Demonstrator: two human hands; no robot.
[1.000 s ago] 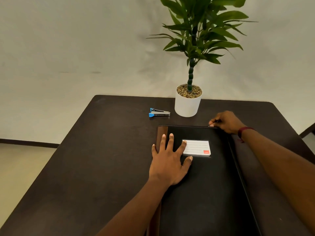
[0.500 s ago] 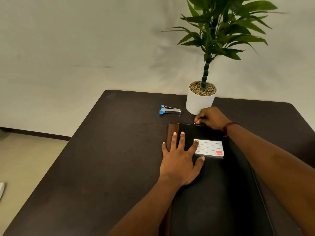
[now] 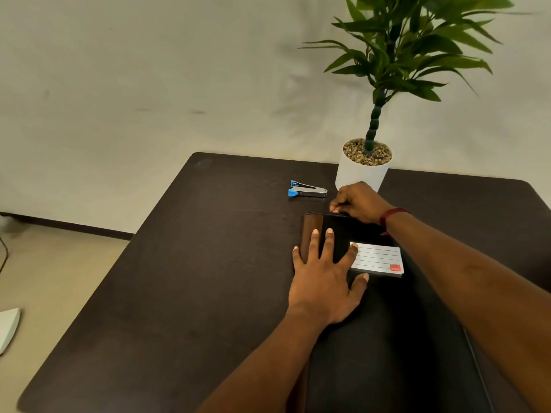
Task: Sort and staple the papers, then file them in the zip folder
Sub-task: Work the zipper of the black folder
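Note:
A black zip folder [image 3: 387, 338] with a brown spine and a white lined label [image 3: 377, 259] lies closed on the dark table [image 3: 185, 278]. My left hand [image 3: 323, 278] presses flat on its upper left part, fingers spread. My right hand [image 3: 357, 202] sits at the folder's far edge near the left corner, fingers pinched on the zip pull, which is too small to make out. A blue and silver stapler [image 3: 307, 190] lies on the table beyond the folder, to the left of my right hand. No loose papers show.
A white pot [image 3: 362, 174] with a green plant stands at the table's far edge, just behind my right hand. The table's left edge drops to a beige floor, where a white object [image 3: 9, 329] pokes in at the left.
My right hand has slid left along the folder's far edge, from near the right corner towards the left corner. My left hand has stayed flat on the folder. The camera has turned left.

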